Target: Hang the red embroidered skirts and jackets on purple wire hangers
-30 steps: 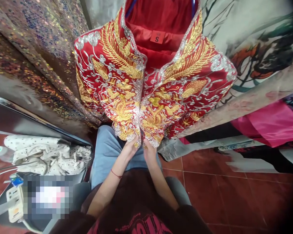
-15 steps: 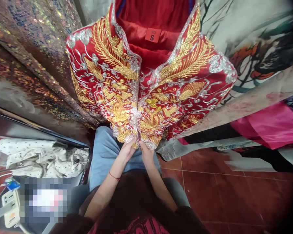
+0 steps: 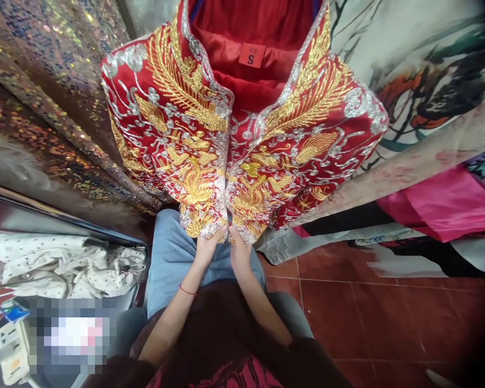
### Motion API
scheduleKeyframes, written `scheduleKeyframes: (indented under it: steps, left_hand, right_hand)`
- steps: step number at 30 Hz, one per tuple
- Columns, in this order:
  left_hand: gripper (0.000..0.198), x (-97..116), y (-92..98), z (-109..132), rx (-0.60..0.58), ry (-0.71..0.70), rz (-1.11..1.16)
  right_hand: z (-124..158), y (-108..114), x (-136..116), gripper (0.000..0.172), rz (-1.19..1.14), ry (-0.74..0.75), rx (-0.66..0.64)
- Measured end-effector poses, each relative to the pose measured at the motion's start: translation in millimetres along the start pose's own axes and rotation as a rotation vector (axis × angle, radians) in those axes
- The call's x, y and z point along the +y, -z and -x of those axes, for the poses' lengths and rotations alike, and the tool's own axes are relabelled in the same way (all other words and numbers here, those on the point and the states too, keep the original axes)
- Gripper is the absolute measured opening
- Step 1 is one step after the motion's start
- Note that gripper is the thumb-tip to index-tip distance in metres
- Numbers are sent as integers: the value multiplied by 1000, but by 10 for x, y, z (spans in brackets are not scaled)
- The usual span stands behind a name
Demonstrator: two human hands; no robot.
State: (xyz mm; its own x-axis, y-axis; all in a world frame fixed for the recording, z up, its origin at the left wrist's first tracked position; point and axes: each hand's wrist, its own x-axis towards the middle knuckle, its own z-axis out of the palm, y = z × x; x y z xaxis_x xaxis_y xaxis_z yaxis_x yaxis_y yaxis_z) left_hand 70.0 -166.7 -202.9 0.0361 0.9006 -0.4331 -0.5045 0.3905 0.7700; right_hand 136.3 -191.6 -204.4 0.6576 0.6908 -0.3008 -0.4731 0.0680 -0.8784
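In front of me hangs a red jacket (image 3: 262,156) with dense gold and silver embroidery, its front edges meeting down the middle. A red label (image 3: 252,55) marked S shows inside the collar. My left hand (image 3: 208,241) grips the scalloped hem just left of the front opening, thumb on top. On the other side of the opening my right hand (image 3: 241,245) pinches the hem the same way. The fingers of both hands are mostly hidden beneath the cloth.
Sequinned fabric (image 3: 56,97) hangs on the left, and a painted-pattern cloth (image 3: 420,81) with a pink garment (image 3: 440,202) on the right. At lower left, a white dotted cloth (image 3: 73,264) and a power strip (image 3: 14,350) lie on a dark surface. Red tiles (image 3: 331,307) cover the floor.
Both hands keep hold of the hem, and the thumbs have shifted slightly. The jacket sits a little higher and further left in view.
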Motion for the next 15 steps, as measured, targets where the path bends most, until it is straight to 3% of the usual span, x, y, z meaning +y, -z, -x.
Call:
scheduleKeyframes:
  steps: [5, 9, 15]
  left_hand:
    - [46, -10, 2, -60, 18, -31, -49]
    - [51, -12, 9, -80, 51, 33, 36]
    - [53, -29, 65, -134, -18, 98, 108]
  right_hand:
    - [-87, -10, 9, 63, 5, -7, -52]
    - [-84, 40, 23, 63, 36, -42, -120]
    - [-73, 107, 73, 63, 12, -61, -171]
